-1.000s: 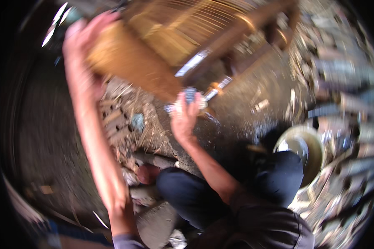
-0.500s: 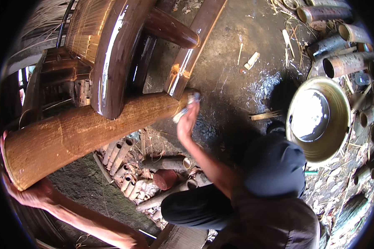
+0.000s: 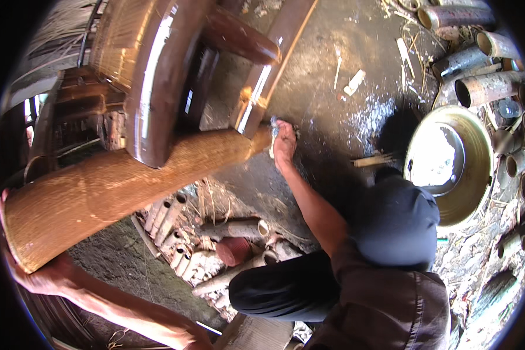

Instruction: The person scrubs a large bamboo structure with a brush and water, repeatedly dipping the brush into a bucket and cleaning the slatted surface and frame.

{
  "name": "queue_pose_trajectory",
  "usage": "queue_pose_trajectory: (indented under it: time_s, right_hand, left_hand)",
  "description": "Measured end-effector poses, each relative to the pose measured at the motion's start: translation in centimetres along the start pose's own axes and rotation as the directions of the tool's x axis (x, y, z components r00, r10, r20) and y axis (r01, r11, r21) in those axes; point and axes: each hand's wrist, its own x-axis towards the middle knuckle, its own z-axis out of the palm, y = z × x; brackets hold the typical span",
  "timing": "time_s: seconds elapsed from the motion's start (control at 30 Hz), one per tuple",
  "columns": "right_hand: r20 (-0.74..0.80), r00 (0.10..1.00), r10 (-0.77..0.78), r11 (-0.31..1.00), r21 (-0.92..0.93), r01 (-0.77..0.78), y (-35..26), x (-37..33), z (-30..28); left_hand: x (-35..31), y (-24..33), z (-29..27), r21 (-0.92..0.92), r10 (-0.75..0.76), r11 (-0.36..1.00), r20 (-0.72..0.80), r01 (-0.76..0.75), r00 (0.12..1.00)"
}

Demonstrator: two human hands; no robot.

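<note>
Harsh sunlight glares off the brass basin (image 3: 449, 169) at three o'clock; deep shadows elsewhere, fisheye bending and dark rim.

Bare dirt floor (image 3: 326, 76) carries it all: cut bamboo tubes (image 3: 484, 87) heaped beside the brass basin (image 3: 449, 157), more bamboo offcuts (image 3: 175, 233) left of that basin, scattered splinters (image 3: 353, 83) above it.

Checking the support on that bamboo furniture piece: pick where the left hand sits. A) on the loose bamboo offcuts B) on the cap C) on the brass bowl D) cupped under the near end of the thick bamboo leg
D: the left hand cups the near end of the thick bamboo leg, far from the brass bowl.
</note>
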Motion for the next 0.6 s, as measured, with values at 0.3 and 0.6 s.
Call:
queue_pose_trajectory:
  time_s: [0.3,0.6]
  right_hand:
    - [0.071,0.986,-0.152,0.985,-0.066,0.157,-5.9,-6.6,1.0]
    - [0.163,0.98,-0.111,0.994,-0.003,0.113,-10.7,-9.2,1.1]
  left_hand:
    - [1.7,-1.4,-2.7,-0.433,-0.169,0.887,0.017,0.159,0.986]
    - [1.7,-2.4,-3.3,-0.467,-0.088,0.878,0.064,0.108,0.994]
